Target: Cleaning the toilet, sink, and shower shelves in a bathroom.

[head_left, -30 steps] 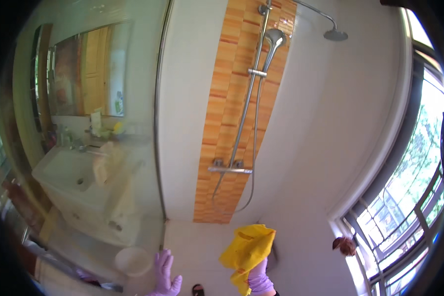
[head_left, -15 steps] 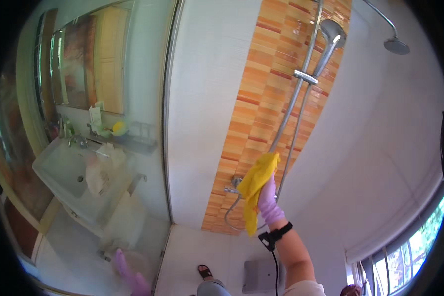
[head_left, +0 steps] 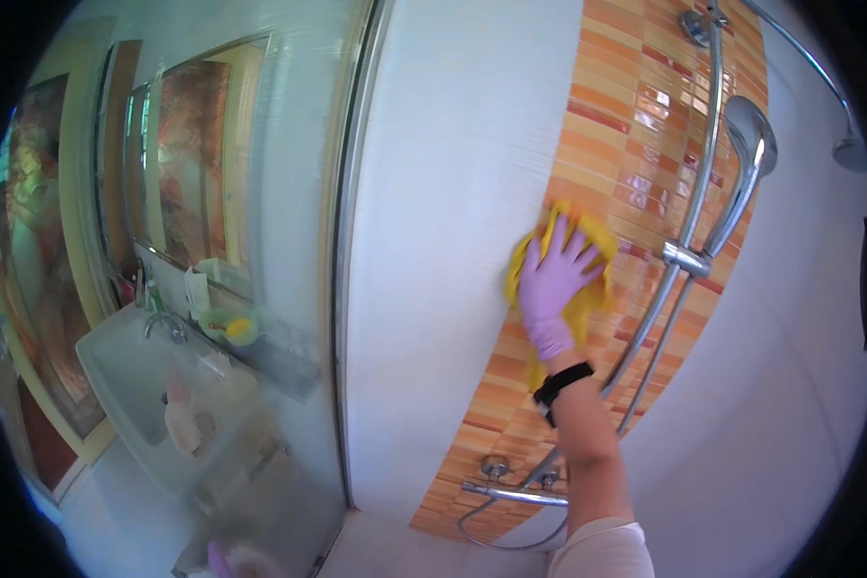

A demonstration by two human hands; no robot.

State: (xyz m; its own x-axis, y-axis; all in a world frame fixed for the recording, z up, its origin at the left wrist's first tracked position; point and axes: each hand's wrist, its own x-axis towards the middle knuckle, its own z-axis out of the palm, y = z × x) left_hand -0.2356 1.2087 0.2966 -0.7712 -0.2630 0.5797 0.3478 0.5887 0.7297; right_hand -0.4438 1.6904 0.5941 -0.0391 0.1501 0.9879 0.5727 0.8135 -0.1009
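Our purple-gloved right hand (head_left: 552, 286), fingers (head_left: 559, 236) spread wide, pressing a crumpled yellow cloth (head_left: 582, 313) against glossy orange wall tiles (head_left: 597, 164), our purple-gloved left hand (head_left: 220, 561) low, its fingers we cannot tell

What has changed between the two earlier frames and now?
The right hand has carried the yellow cloth up the orange tiled strip, and now spreads over it at the strip's left edge. The left hand has slipped nearly out of view. The camera's view has shifted too. The hand shower stays in its holder.
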